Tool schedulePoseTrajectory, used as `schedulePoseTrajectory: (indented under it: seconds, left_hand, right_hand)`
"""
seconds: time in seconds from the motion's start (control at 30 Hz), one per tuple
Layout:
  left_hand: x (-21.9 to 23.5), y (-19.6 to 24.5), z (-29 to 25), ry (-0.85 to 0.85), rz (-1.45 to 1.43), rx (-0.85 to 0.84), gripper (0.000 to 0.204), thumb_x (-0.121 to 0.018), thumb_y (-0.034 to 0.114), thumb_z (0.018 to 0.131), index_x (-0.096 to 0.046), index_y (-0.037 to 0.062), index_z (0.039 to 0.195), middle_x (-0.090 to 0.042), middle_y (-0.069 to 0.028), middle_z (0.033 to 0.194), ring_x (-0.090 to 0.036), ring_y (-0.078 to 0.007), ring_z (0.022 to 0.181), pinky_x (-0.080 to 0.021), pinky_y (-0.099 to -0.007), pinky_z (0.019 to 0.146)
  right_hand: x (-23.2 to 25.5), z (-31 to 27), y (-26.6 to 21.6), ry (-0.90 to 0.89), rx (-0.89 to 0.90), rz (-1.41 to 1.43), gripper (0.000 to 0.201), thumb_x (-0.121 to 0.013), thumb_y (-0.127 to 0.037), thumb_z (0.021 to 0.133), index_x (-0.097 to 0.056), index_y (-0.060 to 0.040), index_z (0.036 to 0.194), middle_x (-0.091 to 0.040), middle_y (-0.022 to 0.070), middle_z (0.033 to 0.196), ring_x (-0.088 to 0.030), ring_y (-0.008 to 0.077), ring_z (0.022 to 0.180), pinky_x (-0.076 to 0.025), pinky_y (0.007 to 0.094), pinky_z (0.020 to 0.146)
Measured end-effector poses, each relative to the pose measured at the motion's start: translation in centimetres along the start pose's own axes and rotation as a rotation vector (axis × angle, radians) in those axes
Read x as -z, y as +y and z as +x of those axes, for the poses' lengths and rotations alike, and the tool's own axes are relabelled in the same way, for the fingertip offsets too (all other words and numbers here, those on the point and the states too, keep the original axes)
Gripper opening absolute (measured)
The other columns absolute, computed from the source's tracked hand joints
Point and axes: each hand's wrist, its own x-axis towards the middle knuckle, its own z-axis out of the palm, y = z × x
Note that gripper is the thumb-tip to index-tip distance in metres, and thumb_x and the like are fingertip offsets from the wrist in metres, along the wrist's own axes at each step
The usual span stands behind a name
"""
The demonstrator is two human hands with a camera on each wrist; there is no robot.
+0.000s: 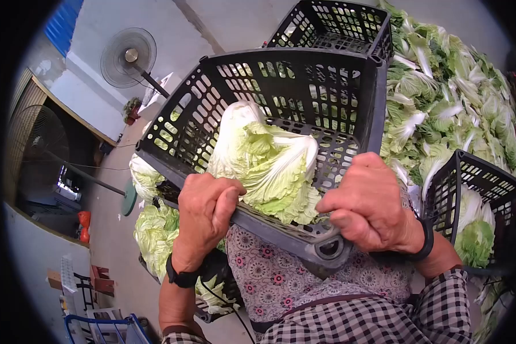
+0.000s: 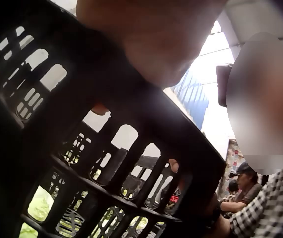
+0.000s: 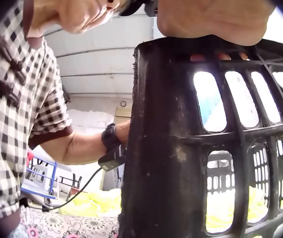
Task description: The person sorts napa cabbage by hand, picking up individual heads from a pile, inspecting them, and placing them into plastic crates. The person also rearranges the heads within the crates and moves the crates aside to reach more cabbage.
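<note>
A black slatted plastic crate (image 1: 304, 63) is held tilted in front of the body, with pale green cabbage (image 1: 264, 160) lying inside it. My left hand (image 1: 206, 209) grips the near rim at its left part, fingers curled over the edge. Farther right on the same rim, near the corner, my right hand (image 1: 372, 206) grips it too. In the left wrist view the left hand (image 2: 151, 34) covers the top of the slatted wall. The right wrist view has the right hand (image 3: 215, 17) over the rim, fingertips (image 3: 223, 56) showing through slots.
Loose cabbage leaves (image 1: 441, 109) are heaped at the right. Another black crate (image 1: 327, 8) stands beyond, and one with cabbage (image 1: 501, 200) is at the right. Cabbages (image 1: 155, 229) lie at the left. Two standing fans (image 1: 129, 57) are at the left; a person in a cap (image 2: 243, 191) is behind.
</note>
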Motion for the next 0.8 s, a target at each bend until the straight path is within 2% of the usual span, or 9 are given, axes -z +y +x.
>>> schedulePoseTrajectory:
  seconds: [0.1, 0.23, 0.27, 0.37, 0.47, 0.57, 0.63, 0.7, 0.8]
  left_hand:
    - [1.0, 0.2, 0.5, -0.119, -0.016, 0.008, 0.016, -0.053, 0.019, 0.088, -0.064, 0.0107, 0.079, -0.056, -0.0051, 0.064, -0.049, -0.0245, 0.06, -0.037, -0.0349, 0.065]
    - [3.9, 0.6, 3.3, -0.49, -0.118, 0.14, 0.021, -0.062, 0.021, 0.085, -0.063, 0.005, 0.098, -0.063, -0.0131, 0.081, -0.061, -0.03, 0.076, -0.047, -0.0381, 0.072]
    - [4.9, 0.5, 4.6, -0.549, -0.053, 0.068, 0.029, -0.065, 0.022, 0.083, -0.061, 0.0023, 0.105, -0.065, -0.0165, 0.09, -0.064, -0.0319, 0.086, -0.051, -0.0377, 0.076]
    - [6.4, 0.8, 9.2, -0.53, 0.035, 0.038, 0.044, -0.062, 0.041, 0.086, -0.061, 0.0017, 0.107, -0.066, -0.0134, 0.093, -0.064, -0.028, 0.085, -0.05, -0.0363, 0.078]
    - [6.0, 0.5, 14.9, -0.606, 0.039, -0.029, 0.049, -0.061, 0.043, 0.087, -0.061, -0.0006, 0.107, -0.066, -0.0126, 0.091, -0.064, -0.0229, 0.084, -0.05, -0.0349, 0.076]
    - [2.0, -0.4, 20.1, -0.806, 0.07, -0.096, 0.037, -0.058, 0.033, 0.088, -0.063, -0.0004, 0.103, -0.067, -0.0172, 0.092, -0.064, -0.0311, 0.085, -0.05, -0.0374, 0.076]
    - [-2.8, -3.1, 21.3, -0.951, 0.125, -0.118, 0.036, -0.059, 0.033, 0.087, -0.064, 0.0004, 0.102, -0.067, -0.0167, 0.093, -0.064, -0.0308, 0.086, -0.049, -0.0386, 0.077]
    - [-7.2, -3.9, 21.6, -1.185, 0.329, -0.02, 0.045, -0.06, 0.034, 0.086, -0.059, -0.0009, 0.114, -0.064, -0.0181, 0.109, -0.061, -0.032, 0.102, -0.047, -0.0392, 0.09]
    - [-13.8, -7.3, 19.2, -1.213, 0.315, -0.053, 0.069, -0.063, 0.045, 0.083, -0.044, -0.0013, 0.131, -0.05, -0.0232, 0.129, -0.049, -0.0338, 0.12, -0.037, -0.0371, 0.103]
  right_hand:
    - [-0.2, 0.0, -0.8, -0.007, -0.009, -0.01, 0.011, -0.063, -0.019, 0.081, -0.064, -0.0085, 0.077, -0.054, -0.0002, 0.059, -0.051, 0.0175, 0.052, -0.036, 0.032, 0.057]
    - [-0.9, -0.3, -0.4, 0.04, 0.031, 0.017, 0.011, -0.065, -0.02, 0.078, -0.063, -0.0092, 0.082, -0.05, -0.0013, 0.06, -0.05, 0.0167, 0.054, -0.036, 0.0318, 0.06]
    - [-1.2, -0.3, -0.3, 0.052, 0.042, 0.023, 0.014, -0.066, -0.02, 0.076, -0.063, -0.0092, 0.084, -0.048, -0.0016, 0.061, -0.048, 0.0164, 0.054, -0.037, 0.0321, 0.063]
    - [-1.9, 0.1, -0.3, 0.078, 0.058, 0.033, 0.015, -0.067, -0.022, 0.075, -0.063, -0.0095, 0.083, -0.046, -0.0022, 0.062, -0.047, 0.016, 0.055, -0.037, 0.0322, 0.064]
    - [-1.8, -0.2, -0.3, 0.107, 0.065, 0.024, 0.014, -0.066, -0.021, 0.075, -0.061, -0.0102, 0.082, -0.041, -0.003, 0.062, -0.046, 0.0151, 0.055, -0.038, 0.0319, 0.063]
    - [-2.3, -1.0, 0.1, 0.167, 0.088, 0.052, 0.014, -0.061, -0.026, 0.083, -0.065, -0.0129, 0.087, -0.051, -0.0058, 0.062, -0.047, 0.0141, 0.054, -0.035, 0.0336, 0.067]
    - [-2.2, -1.1, 0.3, 0.175, 0.099, 0.069, 0.015, -0.062, -0.027, 0.083, -0.063, -0.0122, 0.087, -0.051, -0.0056, 0.066, -0.049, 0.013, 0.057, -0.037, 0.0312, 0.065]
    - [-2.3, -1.3, 0.6, 0.193, 0.113, 0.103, 0.014, -0.062, -0.026, 0.083, -0.063, -0.0117, 0.086, -0.051, -0.0051, 0.068, -0.049, 0.0125, 0.058, -0.038, 0.0297, 0.063]
    - [-1.8, -1.4, 0.7, 0.194, 0.1, 0.133, 0.013, -0.063, -0.023, 0.083, -0.062, -0.0107, 0.086, -0.052, -0.0044, 0.071, -0.052, 0.0121, 0.062, -0.041, 0.0285, 0.065]
